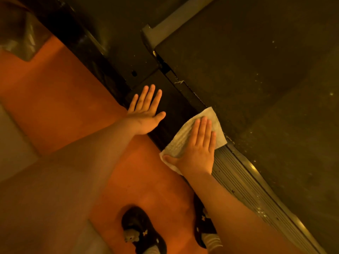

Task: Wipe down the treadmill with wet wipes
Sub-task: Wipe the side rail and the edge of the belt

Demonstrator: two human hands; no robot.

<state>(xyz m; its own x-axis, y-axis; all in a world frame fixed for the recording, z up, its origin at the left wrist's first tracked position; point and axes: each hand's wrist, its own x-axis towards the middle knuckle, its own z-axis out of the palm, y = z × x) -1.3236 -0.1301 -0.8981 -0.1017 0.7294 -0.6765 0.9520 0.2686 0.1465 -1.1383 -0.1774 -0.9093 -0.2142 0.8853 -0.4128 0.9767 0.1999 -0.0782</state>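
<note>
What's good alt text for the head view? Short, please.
Right hand presses a white wipe flat on the treadmill's side rail, beside the dusty belt. Left hand rests flat on the black side cover further along. Black shoes stand on an orange floor.

The treadmill belt [256, 88] spreads wide and flat to the right of the wipe [181, 140], open room for a hand to pass. The ribbed side rail [238, 180] runs bare toward the lower right. Up the rail, the left hand [146, 114] lies flat on the black cover [174, 105], near the wipe and in the way. Beyond it a grey bracket [152, 33] stands at the belt's corner. Two shoes [143, 230] stand on the orange floor [64, 107], which lies open to the left.
</note>
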